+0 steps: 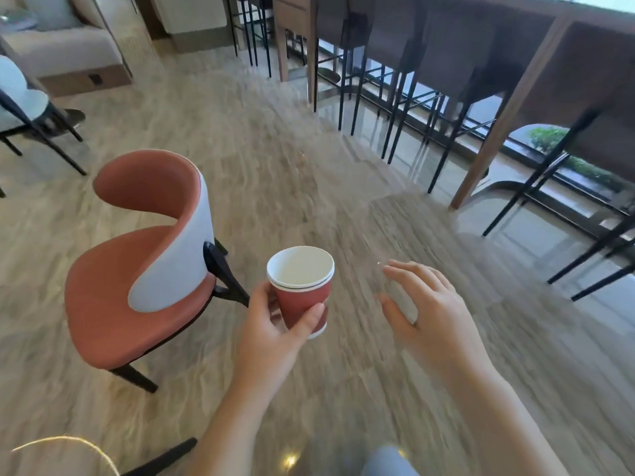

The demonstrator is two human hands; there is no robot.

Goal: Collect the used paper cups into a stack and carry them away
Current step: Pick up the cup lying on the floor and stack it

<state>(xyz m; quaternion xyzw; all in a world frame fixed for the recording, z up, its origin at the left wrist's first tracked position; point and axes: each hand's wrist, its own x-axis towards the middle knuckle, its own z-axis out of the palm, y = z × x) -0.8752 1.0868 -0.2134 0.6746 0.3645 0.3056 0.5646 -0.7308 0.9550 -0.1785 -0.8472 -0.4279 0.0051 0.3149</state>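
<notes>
The paper cups (303,301) are red outside, with a dark line under white rims and a white inside. Left of the cups, the chair (113,304) has a terracotta seat, white back shell and black legs. The floor (275,166) beneath the cups is beige with grey streaks.

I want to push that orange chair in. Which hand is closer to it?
Left. The left hand, holding the cup, is just right of the chair; the right hand is open farther right, past the cup.
</notes>
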